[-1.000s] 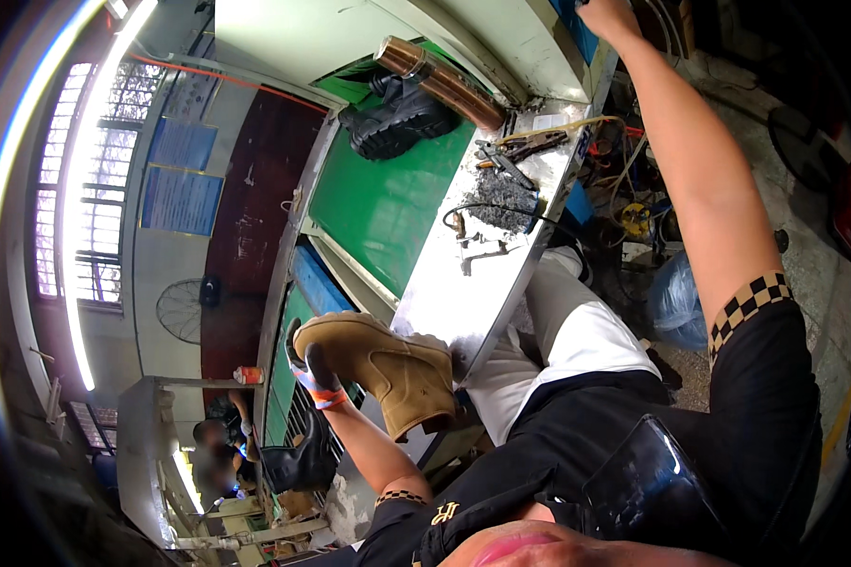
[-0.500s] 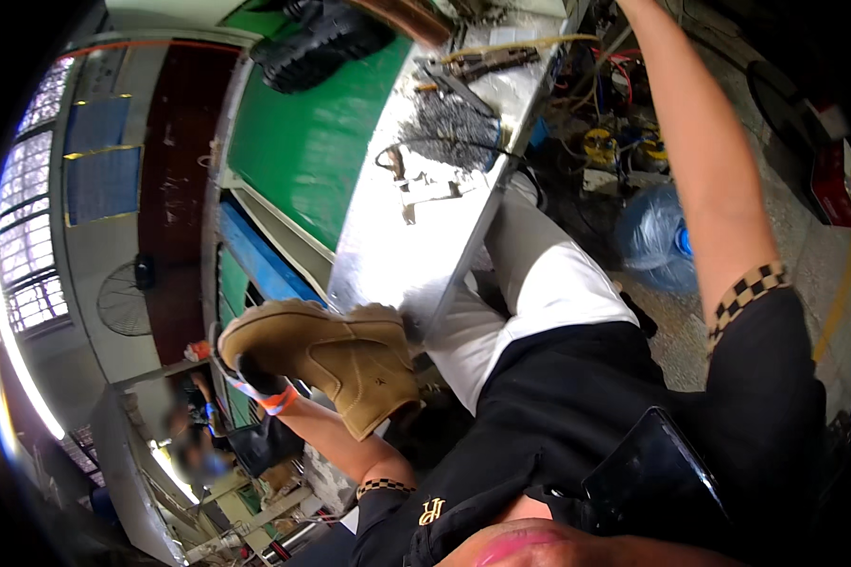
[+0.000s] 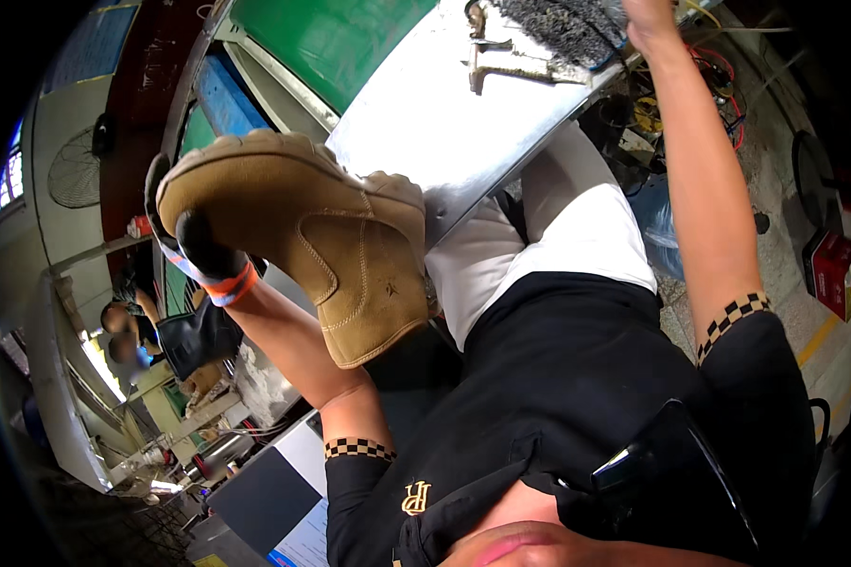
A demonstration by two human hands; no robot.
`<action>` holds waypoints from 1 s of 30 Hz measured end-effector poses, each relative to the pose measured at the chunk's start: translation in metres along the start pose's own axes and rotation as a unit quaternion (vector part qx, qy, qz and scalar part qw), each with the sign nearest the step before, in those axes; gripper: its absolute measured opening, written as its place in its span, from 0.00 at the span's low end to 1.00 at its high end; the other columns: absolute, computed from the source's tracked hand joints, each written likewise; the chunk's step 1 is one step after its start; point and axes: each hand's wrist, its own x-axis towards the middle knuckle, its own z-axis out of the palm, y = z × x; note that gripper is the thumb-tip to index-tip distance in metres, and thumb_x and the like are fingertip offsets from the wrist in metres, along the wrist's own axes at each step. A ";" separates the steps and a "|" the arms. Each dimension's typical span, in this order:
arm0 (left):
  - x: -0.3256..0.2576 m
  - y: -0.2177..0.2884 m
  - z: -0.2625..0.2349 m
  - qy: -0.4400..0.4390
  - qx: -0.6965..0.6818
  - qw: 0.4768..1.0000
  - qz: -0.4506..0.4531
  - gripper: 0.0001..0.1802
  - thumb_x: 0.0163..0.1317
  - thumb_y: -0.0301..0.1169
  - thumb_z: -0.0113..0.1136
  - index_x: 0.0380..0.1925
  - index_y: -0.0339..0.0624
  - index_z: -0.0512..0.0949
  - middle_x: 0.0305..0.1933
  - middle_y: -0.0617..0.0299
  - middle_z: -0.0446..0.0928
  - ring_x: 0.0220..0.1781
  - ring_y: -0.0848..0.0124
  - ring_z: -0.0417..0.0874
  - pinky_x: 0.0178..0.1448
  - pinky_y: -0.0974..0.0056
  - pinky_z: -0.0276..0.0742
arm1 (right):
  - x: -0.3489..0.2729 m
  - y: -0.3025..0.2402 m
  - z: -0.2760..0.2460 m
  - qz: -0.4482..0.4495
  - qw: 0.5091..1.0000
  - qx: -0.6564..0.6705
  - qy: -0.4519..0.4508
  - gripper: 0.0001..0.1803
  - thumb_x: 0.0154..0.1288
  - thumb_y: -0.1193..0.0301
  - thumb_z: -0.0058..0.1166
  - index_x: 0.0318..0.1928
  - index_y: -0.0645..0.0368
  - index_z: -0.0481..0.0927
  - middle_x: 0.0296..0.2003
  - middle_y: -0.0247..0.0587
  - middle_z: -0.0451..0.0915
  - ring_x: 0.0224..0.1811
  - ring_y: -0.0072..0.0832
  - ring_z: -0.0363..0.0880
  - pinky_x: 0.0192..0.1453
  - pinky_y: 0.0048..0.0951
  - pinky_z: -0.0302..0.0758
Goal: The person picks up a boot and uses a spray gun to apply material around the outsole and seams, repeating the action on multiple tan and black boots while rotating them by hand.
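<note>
My left hand (image 3: 205, 253), in a black glove with an orange cuff, grips the sole side of a tan suede ankle boot (image 3: 350, 255) near its toe. The boot is held up in front of me, its opening toward my lap, just off the near edge of a shiny metal table (image 3: 435, 142). My right arm stretches far forward, and my bare right hand (image 3: 647, 19) sits at the top edge of the picture beside a dark bristly wire brush (image 3: 563, 24). Its fingers are cut off by the frame. A metal hammer-like tool (image 3: 511, 64) lies just left of it.
A green panel (image 3: 350, 38) lies beyond the metal table. Tangled cables (image 3: 704, 80) and a blue plastic container (image 3: 657, 222) sit on the floor by my right leg, with a red box (image 3: 830, 274) further right. Other people (image 3: 123, 326) work at the far left.
The boot in my left hand has come up closer and now fills more of the view. My right arm stays stretched toward the tools; the table has slid toward the top.
</note>
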 end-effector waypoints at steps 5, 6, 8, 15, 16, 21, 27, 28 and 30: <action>0.002 -0.013 0.006 -0.102 -0.162 0.981 -0.012 0.42 0.58 0.50 0.60 0.64 0.31 0.64 0.55 0.42 0.76 0.56 0.52 0.80 0.62 0.50 0.75 | -0.064 -0.054 0.019 -0.007 0.983 0.180 0.035 0.16 0.63 0.68 0.46 0.46 0.66 0.76 0.37 0.45 0.80 0.42 0.34 0.78 0.54 0.38 0.76; -0.005 0.002 -0.003 -0.098 -0.146 0.984 -0.015 0.42 0.58 0.50 0.60 0.64 0.31 0.63 0.55 0.43 0.76 0.56 0.52 0.80 0.62 0.50 0.75 | -0.083 -0.063 0.045 -0.042 0.986 0.158 -0.015 0.19 0.61 0.67 0.45 0.47 0.67 0.76 0.37 0.45 0.80 0.41 0.33 0.78 0.56 0.35 0.74; -0.004 -0.009 0.006 -0.103 -0.159 0.982 -0.014 0.41 0.58 0.49 0.60 0.65 0.31 0.63 0.56 0.43 0.76 0.56 0.52 0.79 0.62 0.50 0.76 | -0.113 -0.077 0.062 -0.064 0.991 0.059 -0.104 0.21 0.62 0.69 0.46 0.52 0.71 0.73 0.41 0.49 0.80 0.37 0.32 0.79 0.47 0.33 0.77; -0.001 -0.003 0.001 -0.025 -0.052 0.998 0.026 0.40 0.60 0.47 0.59 0.66 0.33 0.61 0.57 0.43 0.75 0.58 0.50 0.78 0.61 0.49 0.77 | -0.164 -0.095 0.161 -0.040 0.956 0.039 -0.289 0.21 0.58 0.69 0.60 0.52 0.65 0.79 0.36 0.42 0.83 0.38 0.24 0.82 0.41 0.27 0.78; -0.001 0.000 0.000 -0.005 -0.010 1.000 0.024 0.41 0.60 0.46 0.59 0.67 0.32 0.60 0.57 0.43 0.75 0.58 0.51 0.78 0.62 0.49 0.76 | -0.161 -0.098 0.170 -0.040 0.954 0.030 -0.295 0.21 0.58 0.69 0.61 0.51 0.65 0.79 0.35 0.42 0.83 0.38 0.25 0.82 0.41 0.27 0.77; 0.002 0.008 0.006 -0.011 0.040 0.998 0.049 0.40 0.59 0.48 0.60 0.64 0.30 0.64 0.58 0.47 0.74 0.58 0.58 0.78 0.63 0.54 0.73 | -0.145 -0.085 0.205 -0.376 0.883 0.032 -0.277 0.18 0.60 0.74 0.57 0.50 0.69 0.78 0.41 0.57 0.80 0.38 0.43 0.82 0.44 0.38 0.80; 0.012 -0.005 0.011 0.015 -0.040 0.999 0.027 0.41 0.53 0.44 0.68 0.61 0.29 0.67 0.52 0.46 0.79 0.53 0.58 0.81 0.59 0.56 0.77 | -0.148 -0.081 0.223 -0.252 0.935 -0.002 -0.251 0.16 0.56 0.68 0.62 0.45 0.60 0.81 0.32 0.44 0.82 0.32 0.34 0.83 0.39 0.29 0.78; 0.014 -0.004 0.009 0.000 -0.022 1.000 0.020 0.41 0.53 0.45 0.67 0.61 0.29 0.67 0.52 0.46 0.79 0.53 0.57 0.81 0.59 0.55 0.77 | -0.148 -0.079 0.221 -0.234 0.938 0.000 -0.258 0.16 0.56 0.69 0.62 0.45 0.60 0.81 0.32 0.44 0.82 0.31 0.33 0.83 0.38 0.28 0.78; 0.015 -0.002 0.012 -0.012 -0.039 0.999 0.012 0.41 0.54 0.46 0.65 0.61 0.29 0.67 0.53 0.44 0.78 0.53 0.56 0.82 0.59 0.54 0.78 | -0.149 -0.071 0.219 -0.237 0.941 -0.010 -0.241 0.17 0.57 0.69 0.61 0.47 0.58 0.81 0.30 0.40 0.82 0.28 0.28 0.82 0.34 0.26 0.77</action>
